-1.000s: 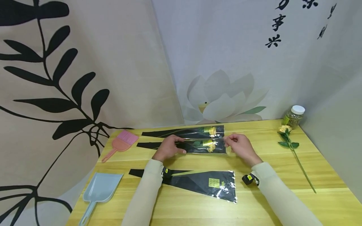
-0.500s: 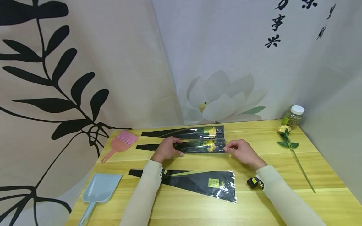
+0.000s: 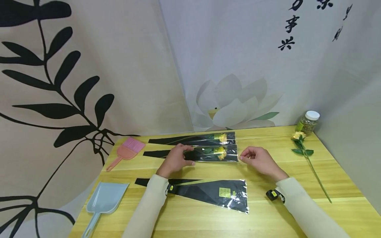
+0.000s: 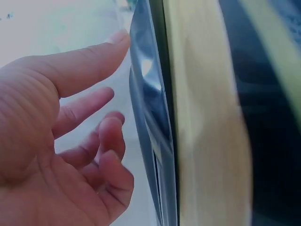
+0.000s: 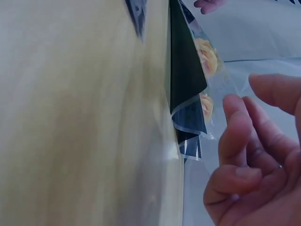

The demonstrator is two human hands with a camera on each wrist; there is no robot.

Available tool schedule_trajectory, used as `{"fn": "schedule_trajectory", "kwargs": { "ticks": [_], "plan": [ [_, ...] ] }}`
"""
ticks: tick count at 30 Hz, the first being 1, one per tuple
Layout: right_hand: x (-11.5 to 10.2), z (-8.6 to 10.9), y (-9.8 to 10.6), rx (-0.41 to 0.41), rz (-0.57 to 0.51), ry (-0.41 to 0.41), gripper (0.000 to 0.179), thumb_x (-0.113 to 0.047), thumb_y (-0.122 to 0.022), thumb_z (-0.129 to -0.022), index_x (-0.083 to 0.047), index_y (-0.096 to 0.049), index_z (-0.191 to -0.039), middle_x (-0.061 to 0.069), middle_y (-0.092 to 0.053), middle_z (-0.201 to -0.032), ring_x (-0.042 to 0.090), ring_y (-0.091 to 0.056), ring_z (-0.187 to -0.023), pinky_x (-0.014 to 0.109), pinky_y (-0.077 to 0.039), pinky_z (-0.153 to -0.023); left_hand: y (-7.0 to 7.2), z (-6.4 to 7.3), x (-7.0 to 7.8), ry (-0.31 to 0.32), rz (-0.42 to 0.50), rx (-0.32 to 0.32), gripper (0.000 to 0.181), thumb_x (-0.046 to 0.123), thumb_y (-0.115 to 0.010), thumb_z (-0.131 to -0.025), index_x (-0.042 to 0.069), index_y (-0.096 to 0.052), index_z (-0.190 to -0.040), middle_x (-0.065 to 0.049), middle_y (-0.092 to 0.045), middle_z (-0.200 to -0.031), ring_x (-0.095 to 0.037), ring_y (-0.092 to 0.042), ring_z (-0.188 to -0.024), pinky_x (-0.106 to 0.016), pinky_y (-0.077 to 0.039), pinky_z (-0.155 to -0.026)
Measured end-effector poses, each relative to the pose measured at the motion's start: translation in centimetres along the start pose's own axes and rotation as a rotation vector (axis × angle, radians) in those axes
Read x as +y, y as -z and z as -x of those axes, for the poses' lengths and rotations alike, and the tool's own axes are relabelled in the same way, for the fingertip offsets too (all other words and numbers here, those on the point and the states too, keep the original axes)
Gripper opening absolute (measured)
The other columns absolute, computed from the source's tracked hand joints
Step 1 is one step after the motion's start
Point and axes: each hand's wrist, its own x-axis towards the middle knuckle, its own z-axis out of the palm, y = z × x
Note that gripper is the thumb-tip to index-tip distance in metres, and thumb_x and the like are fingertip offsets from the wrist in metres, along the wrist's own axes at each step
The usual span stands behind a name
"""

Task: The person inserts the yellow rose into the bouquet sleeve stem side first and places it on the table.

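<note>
Two black flower sleeves with clear fronts, each holding a yellow rose, lie side by side at the back of the table in the head view. Over the narrow half of the nearer sleeve rests my left hand; in the left wrist view its thumb meets the film and the other fingers are loosely bent. My right hand hovers just off that sleeve's wide end, thumb and forefinger apart, nothing between them. The right wrist view shows the sleeve's open end curling up, with rose petals behind clear film.
A flat black sleeve with gold lettering lies in front. To the right are a single yellow rose and a white-lidded jar. A pink brush and a light blue dustpan lie at left. A printed curtain hangs behind.
My right hand has let go of the nearer sleeve's wide end and drawn back to the right. My left hand has stayed on the sleeve with hardly any shift.
</note>
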Motion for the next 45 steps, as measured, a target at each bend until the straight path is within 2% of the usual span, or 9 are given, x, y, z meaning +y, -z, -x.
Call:
{"fn": "schedule_trajectory", "kwargs": {
  "ticks": [2, 4, 11, 20, 28, 32, 36, 40, 45],
  "plan": [
    [-0.1, 0.4, 0.0, -0.014, 0.004, 0.006, 0.011, -0.029, -0.077, -0.098, -0.018, -0.076, -0.098, 0.000, -0.071, -0.089, 0.019, -0.060, -0.078, 0.029, -0.050, -0.068, -0.1, 0.4, 0.1, -0.019, 0.029, -0.022, 0.053, 0.025, -0.091, -0.086, 0.011, -0.072, -0.134, -0.013, -0.067, -0.123, -0.021, -0.057, -0.083, -0.037, -0.053, -0.076],
    [-0.1, 0.7, -0.1, -0.027, 0.010, 0.014, 0.011, -0.030, -0.077, -0.098, -0.019, -0.076, -0.098, -0.001, -0.071, -0.089, 0.018, -0.060, -0.077, 0.028, -0.050, -0.067, -0.3, 0.8, 0.1, -0.041, 0.049, -0.053, 0.048, 0.024, -0.089, -0.088, 0.011, -0.073, -0.131, -0.012, -0.070, -0.120, -0.016, -0.057, -0.081, -0.033, -0.052, -0.075],
    [-0.6, 1.6, -0.5, -0.102, 0.032, 0.080, 0.007, -0.024, -0.078, -0.097, -0.017, -0.075, -0.098, -0.002, -0.072, -0.088, 0.015, -0.063, -0.077, 0.027, -0.054, -0.067, -1.1, 2.4, 0.6, -0.051, 0.116, -0.168, 0.038, 0.022, -0.087, -0.090, 0.012, -0.075, -0.124, -0.007, -0.072, -0.113, -0.016, -0.061, -0.089, -0.031, -0.056, -0.078],
    [-0.6, 1.9, -0.4, -0.216, 0.080, 0.148, 0.012, -0.023, -0.079, -0.097, -0.013, -0.076, -0.104, -0.004, -0.070, -0.086, 0.013, -0.063, -0.076, 0.025, -0.056, -0.065, -1.9, 3.2, 2.1, -0.115, 0.122, -0.301, 0.037, 0.020, -0.091, -0.086, 0.011, -0.075, -0.119, -0.003, -0.071, -0.106, -0.014, -0.063, -0.090, -0.027, -0.056, -0.081],
    [-0.4, 2.2, -0.6, -0.303, 0.068, 0.130, 0.018, -0.021, -0.078, -0.097, -0.009, -0.075, -0.110, -0.002, -0.072, -0.093, 0.014, -0.064, -0.082, 0.025, -0.057, -0.071, -2.8, 3.3, 2.0, -0.139, 0.072, -0.399, 0.032, 0.020, -0.092, -0.085, 0.015, -0.075, -0.112, 0.002, -0.071, -0.100, -0.009, -0.060, -0.085, -0.023, -0.055, -0.079],
    [-0.1, 2.3, -1.0, -0.318, 0.096, 0.134, 0.021, -0.022, -0.080, -0.095, -0.009, -0.075, -0.112, -0.004, -0.072, -0.096, 0.013, -0.064, -0.086, 0.025, -0.057, -0.075, -3.0, 3.2, 2.2, -0.162, 0.048, -0.412, 0.031, 0.018, -0.092, -0.084, 0.015, -0.075, -0.110, 0.003, -0.070, -0.099, -0.010, -0.059, -0.085, -0.023, -0.053, -0.080],
    [0.0, 2.4, -0.9, -0.332, 0.130, 0.150, 0.032, -0.026, -0.084, -0.091, -0.009, -0.074, -0.116, -0.002, -0.072, -0.102, 0.013, -0.063, -0.089, 0.024, -0.057, -0.078, -3.3, 2.9, 2.7, -0.178, -0.005, -0.412, 0.031, 0.017, -0.092, -0.083, 0.018, -0.075, -0.109, 0.004, -0.068, -0.096, -0.010, -0.058, -0.085, -0.024, -0.052, -0.080],
    [-0.4, 2.6, -0.7, -0.365, 0.168, 0.170, 0.042, -0.028, -0.087, -0.089, -0.005, -0.073, -0.120, 0.000, -0.071, -0.105, 0.013, -0.060, -0.089, 0.024, -0.055, -0.078, -3.5, 2.8, 3.0, -0.159, -0.024, -0.406, 0.031, 0.017, -0.092, -0.084, 0.020, -0.076, -0.110, 0.005, -0.067, -0.096, -0.010, -0.058, -0.086, -0.025, -0.053, -0.082],
    [-0.7, 2.9, -0.9, -0.388, 0.190, 0.169, 0.039, -0.025, -0.088, -0.088, -0.005, -0.072, -0.118, 0.001, -0.066, -0.098, 0.015, -0.055, -0.085, 0.025, -0.050, -0.073, -3.6, 2.8, 3.2, -0.136, -0.025, -0.396, 0.031, 0.016, -0.092, -0.084, 0.022, -0.078, -0.111, 0.005, -0.068, -0.096, -0.012, -0.060, -0.088, -0.026, -0.053, -0.083]
  ]
}}
